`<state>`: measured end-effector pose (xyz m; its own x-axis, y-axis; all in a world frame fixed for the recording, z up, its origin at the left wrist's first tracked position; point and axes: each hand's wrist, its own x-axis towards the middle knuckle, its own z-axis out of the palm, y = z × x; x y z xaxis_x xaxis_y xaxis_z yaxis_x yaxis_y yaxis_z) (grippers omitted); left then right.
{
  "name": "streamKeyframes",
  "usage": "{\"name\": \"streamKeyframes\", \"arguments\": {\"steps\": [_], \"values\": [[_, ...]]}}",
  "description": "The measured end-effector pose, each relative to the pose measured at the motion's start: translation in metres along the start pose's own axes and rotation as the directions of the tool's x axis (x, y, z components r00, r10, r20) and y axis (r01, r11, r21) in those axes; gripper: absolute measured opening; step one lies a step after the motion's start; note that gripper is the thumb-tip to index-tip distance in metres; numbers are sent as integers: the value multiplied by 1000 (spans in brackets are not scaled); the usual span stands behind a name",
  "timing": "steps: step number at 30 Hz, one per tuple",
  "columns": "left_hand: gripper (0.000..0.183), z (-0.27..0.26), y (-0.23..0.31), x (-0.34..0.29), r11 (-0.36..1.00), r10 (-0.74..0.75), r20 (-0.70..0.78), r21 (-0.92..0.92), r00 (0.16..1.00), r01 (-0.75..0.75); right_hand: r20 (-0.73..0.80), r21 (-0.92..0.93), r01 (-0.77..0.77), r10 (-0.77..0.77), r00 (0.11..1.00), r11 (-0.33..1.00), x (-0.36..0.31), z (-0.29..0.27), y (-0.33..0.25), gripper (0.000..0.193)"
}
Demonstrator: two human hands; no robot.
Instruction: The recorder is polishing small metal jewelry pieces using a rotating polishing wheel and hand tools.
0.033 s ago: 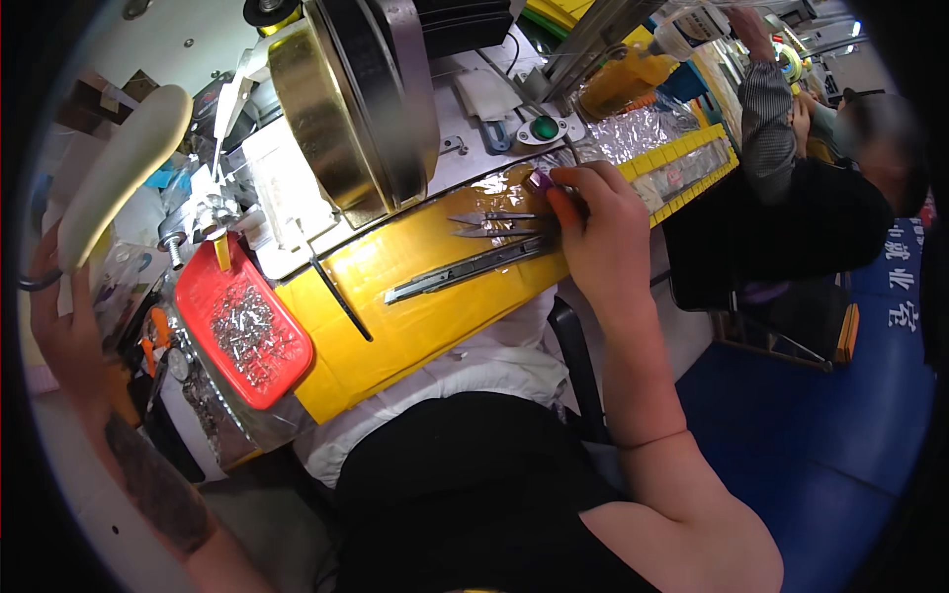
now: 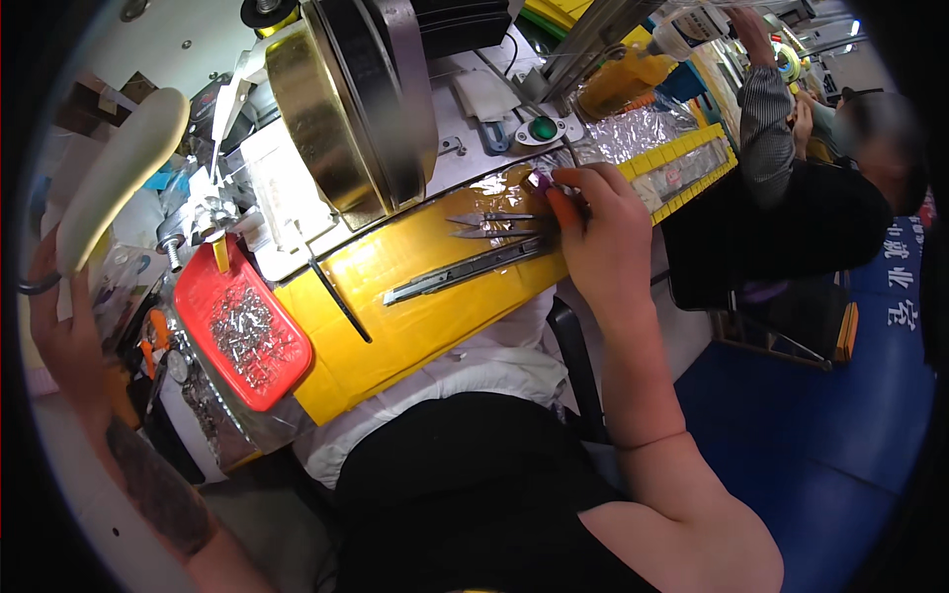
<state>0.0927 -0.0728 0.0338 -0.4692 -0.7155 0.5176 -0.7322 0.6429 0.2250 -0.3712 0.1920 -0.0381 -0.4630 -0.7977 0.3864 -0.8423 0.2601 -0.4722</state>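
Observation:
My right hand point(image 2: 605, 219) is closed in a pinch around a small purple piece point(image 2: 538, 183) above the yellow-covered bench edge point(image 2: 381, 371). An orange covering shows on one fingertip. Just left of this hand lie pointed metal snips point(image 2: 492, 224) and a black utility knife point(image 2: 465, 272), their right ends partly hidden by it. At the far left my raised left hand point(image 2: 67, 321) has its fingers around the lower end of a curved cream-coloured piece point(image 2: 133, 158), which resembles a lamp shade. Part of that grip is hidden.
A large gold wheel machine point(image 2: 311, 128) stands in front of me. Left of centre sit a red tray point(image 2: 292, 381) of small metal parts and a thin black stick point(image 2: 339, 301). Orange-handled tools point(image 2: 156, 331) lie further left. A co-worker point(image 2: 781, 222) sits at right.

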Motion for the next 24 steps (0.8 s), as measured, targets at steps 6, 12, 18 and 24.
{"name": "streamKeyframes", "arguments": {"steps": [6,12,18,24], "values": [[30,4,17,-8,999,-50,-18,-16,999,50,76,-88,-55,62,995,995,-2,-9,-4,13],[22,8,30,-8,997,45,6,69,999,-45,23,-19,-165,166,986,986,1,1,-4,12],[17,-1,73,-15,985,148,-5,92,989,-147,23,-3,-110,111,994,994,6,8,-12,13],[35,27,118,-16,949,179,-145,-237,973,-209,-131,205,122,-96,987,971,-17,-8,-56,14]]}}
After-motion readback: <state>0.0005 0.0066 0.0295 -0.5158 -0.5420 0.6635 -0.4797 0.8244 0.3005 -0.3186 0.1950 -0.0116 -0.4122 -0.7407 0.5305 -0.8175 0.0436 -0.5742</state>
